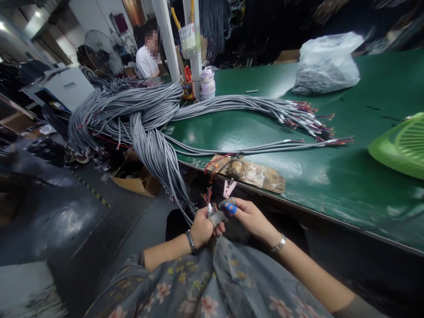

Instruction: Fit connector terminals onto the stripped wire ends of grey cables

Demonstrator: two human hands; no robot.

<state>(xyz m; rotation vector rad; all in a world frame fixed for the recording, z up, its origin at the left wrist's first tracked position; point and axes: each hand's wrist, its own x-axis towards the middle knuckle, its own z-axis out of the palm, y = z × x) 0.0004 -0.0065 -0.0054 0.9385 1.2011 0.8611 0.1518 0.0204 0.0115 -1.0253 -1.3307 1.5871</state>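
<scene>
My left hand (203, 227) is closed around the end of a grey cable (210, 207) whose coloured wire tips fan out above my fist. Its thumb wears a grey finger cot. My right hand (250, 216) is pinched close beside it, with a blue-tipped finger cot (231, 207) touching the cable end. Both hands sit over my lap, just below the edge of the green table (331, 185). A pink clip (228, 187) hangs at the table edge right above my hands. A thick bundle of grey cables (155, 150) drapes off the table down toward my left hand.
More grey cables (251, 106) with red wire ends lie across the table. A white plastic bag (326, 64) sits at the back, a green fan (402, 145) at the right, a taped cardboard pad (255, 172) on the edge. A person (147, 55) sits far left behind a pole (167, 39).
</scene>
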